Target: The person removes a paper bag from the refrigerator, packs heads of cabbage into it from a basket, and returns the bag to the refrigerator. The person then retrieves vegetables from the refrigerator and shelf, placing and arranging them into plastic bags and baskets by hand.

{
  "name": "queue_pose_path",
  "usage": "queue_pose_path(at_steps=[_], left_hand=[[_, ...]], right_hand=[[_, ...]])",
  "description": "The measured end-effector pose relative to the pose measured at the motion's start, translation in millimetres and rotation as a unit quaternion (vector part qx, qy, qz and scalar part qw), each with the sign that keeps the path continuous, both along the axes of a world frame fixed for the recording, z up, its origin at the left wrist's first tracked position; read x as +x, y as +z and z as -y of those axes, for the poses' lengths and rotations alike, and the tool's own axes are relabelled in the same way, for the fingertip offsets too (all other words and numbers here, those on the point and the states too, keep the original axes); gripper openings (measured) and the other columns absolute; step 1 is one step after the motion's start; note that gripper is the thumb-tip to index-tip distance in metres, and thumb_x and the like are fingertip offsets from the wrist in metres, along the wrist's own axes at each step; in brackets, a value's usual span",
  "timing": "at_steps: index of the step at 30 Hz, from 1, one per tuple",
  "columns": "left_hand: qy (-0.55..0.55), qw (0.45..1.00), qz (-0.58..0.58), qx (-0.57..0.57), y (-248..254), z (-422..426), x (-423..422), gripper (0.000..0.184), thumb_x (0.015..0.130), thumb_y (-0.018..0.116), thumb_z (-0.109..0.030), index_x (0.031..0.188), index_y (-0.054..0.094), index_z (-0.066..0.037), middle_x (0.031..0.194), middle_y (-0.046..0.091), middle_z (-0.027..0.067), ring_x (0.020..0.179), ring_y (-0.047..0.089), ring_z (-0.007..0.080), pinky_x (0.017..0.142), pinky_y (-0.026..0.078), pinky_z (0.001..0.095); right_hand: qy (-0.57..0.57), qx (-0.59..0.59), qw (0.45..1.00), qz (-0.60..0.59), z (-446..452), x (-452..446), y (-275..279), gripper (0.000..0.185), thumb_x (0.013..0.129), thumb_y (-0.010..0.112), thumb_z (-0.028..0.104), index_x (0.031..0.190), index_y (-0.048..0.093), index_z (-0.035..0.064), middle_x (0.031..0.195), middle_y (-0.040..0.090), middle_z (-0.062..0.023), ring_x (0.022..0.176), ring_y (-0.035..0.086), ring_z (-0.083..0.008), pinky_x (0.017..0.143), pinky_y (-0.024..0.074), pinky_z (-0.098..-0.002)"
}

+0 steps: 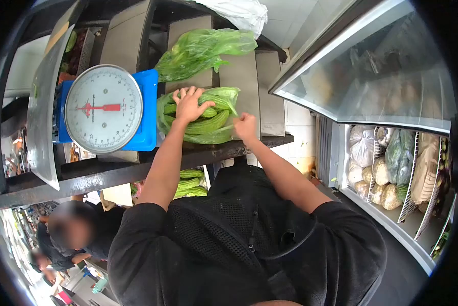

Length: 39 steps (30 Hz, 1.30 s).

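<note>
Long green ridged gourds [211, 122] lie in a clear plastic bag [229, 94] on the grey slatted surface. My left hand [189, 105] rests on top of the gourds with its fingers spread. To the right, my right hand [245, 126] is closed on the edge of the bag's mouth, pulling the plastic taut. Behind them is a second clear bag [203, 51] of green produce. A dial scale [104, 108] with a blue body and red needle stands just left of my left hand.
More green gourds [190, 183] sit below the surface's dark front edge [213, 148]. A glass door [366, 76] stands open at right, showing a fridge with bagged vegetables [361, 143] in racks. People [76, 229] work at lower left. A white bag [234, 13] lies at the back.
</note>
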<state>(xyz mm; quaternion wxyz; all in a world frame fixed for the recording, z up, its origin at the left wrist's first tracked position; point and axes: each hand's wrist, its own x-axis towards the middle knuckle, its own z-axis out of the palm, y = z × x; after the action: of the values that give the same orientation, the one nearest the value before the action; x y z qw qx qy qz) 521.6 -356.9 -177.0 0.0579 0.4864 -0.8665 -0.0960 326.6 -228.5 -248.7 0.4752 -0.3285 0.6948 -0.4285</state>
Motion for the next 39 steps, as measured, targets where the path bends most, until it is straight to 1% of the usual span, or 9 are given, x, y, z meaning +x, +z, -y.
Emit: queue_pose_path(at_steps=[4,11,17,20,24,26,29,33,39], left_hand=[[0.006,1.0,-0.022,0.009,-7.3,7.1,4.1,0.049,0.094,0.054,-0.056,0.119,0.065,-0.015,0.116,0.059,0.0075,0.118,0.045,0.0322,0.107,0.02,0.0562],[0.023,0.999,0.003,-0.027,-7.1,0.8,1.5,0.04,0.1,0.047,-0.046,0.119,0.063,-0.015,0.116,0.059,0.0055,0.117,0.046,0.0294,0.106,0.022,0.0544],[0.045,0.997,0.002,-0.067,-18.0,-0.2,3.2,0.042,0.098,0.05,-0.048,0.118,0.064,-0.014,0.115,0.06,0.0057,0.116,0.047,0.0304,0.103,0.025,0.0532],[0.059,0.996,-0.028,-0.058,-15.4,3.2,6.5,0.042,0.098,0.051,-0.048,0.118,0.064,-0.014,0.114,0.06,0.0058,0.115,0.048,0.0304,0.103,0.025,0.0525],[0.024,0.998,-0.051,-0.025,-11.4,-0.1,23.0,0.044,0.098,0.051,-0.05,0.118,0.065,-0.013,0.112,0.06,0.0068,0.115,0.047,0.0311,0.103,0.023,0.0551],[-0.013,0.998,-0.053,-0.043,-11.0,-0.6,23.9,0.043,0.098,0.053,-0.049,0.116,0.066,-0.013,0.111,0.06,0.0064,0.113,0.047,0.0302,0.103,0.023,0.0549],[-0.023,0.996,-0.034,-0.077,-19.4,-0.5,25.3,0.042,0.097,0.054,-0.049,0.115,0.066,-0.013,0.109,0.06,0.0062,0.111,0.048,0.0295,0.103,0.024,0.0541],[-0.027,0.996,-0.037,-0.078,-15.5,4.3,21.4,0.041,0.095,0.056,-0.049,0.111,0.067,-0.013,0.107,0.06,0.0062,0.108,0.05,0.0298,0.101,0.026,0.0532],[-0.014,0.998,-0.019,-0.059,-15.4,-1.9,20.0,0.044,0.096,0.054,-0.051,0.121,0.064,-0.015,0.121,0.059,0.0073,0.119,0.048,0.0308,0.104,0.026,0.056]], right_hand=[[-0.043,-0.035,0.962,-0.268,11.1,-3.3,-26.7,0.01,0.075,0.064,0.005,0.078,0.06,-0.0025,0.071,0.065,-0.0228,0.067,0.064,-0.0419,0.063,0.0515,-0.0439],[-0.159,-0.022,0.986,-0.049,76.4,-10.5,-52.2,0.04,0.076,0.063,0.003,0.116,0.065,0.0069,0.088,0.071,-0.0177,0.089,0.068,-0.0378,0.081,0.0546,-0.0425],[0.137,-0.272,0.797,-0.522,107.6,-21.0,30.7,0.047,0.076,0.06,-0.001,0.122,0.066,0.0093,0.122,0.066,-0.0149,0.105,0.065,-0.0359,0.089,0.0536,-0.0412],[0.239,-0.093,0.913,-0.317,136.4,-25.4,22.7,0.045,0.076,0.058,-0.005,0.118,0.069,0.0086,0.114,0.069,-0.015,0.102,0.066,-0.0375,0.09,0.0538,-0.0405],[0.051,-0.08,0.995,-0.021,121.0,-21.2,-37.2,0.037,0.077,0.052,-0.008,0.106,0.071,0.0016,0.096,0.072,-0.0153,0.081,0.069,-0.0302,0.076,0.0567,-0.038],[-0.146,0.064,0.943,0.291,105.4,-25.6,-38.7,0.019,0.081,0.052,-0.008,0.092,0.068,-0.0046,0.086,0.069,-0.0137,0.067,0.063,-0.0238,0.063,0.0544,-0.0414],[-0.244,0.17,0.876,0.379,78.5,-23.5,-103.1,0.01,0.086,0.055,-0.002,0.087,0.064,-0.0048,0.08,0.064,-0.0137,0.064,0.061,-0.0243,0.057,0.0522,-0.0422],[-0.191,0.191,0.875,0.401,16.3,-25.5,-108.9,0.017,0.092,0.056,0.01,0.09,0.063,-0.0053,0.079,0.06,-0.0144,0.062,0.059,-0.0242,0.054,0.0525,-0.0398],[0.097,0.269,0.956,0.071,-27.3,-34.8,-9.6,0.025,0.092,0.055,0.021,0.084,0.06,-0.0013,0.074,0.061,-0.0131,0.056,0.063,-0.0247,0.043,0.0472,-0.0346]])
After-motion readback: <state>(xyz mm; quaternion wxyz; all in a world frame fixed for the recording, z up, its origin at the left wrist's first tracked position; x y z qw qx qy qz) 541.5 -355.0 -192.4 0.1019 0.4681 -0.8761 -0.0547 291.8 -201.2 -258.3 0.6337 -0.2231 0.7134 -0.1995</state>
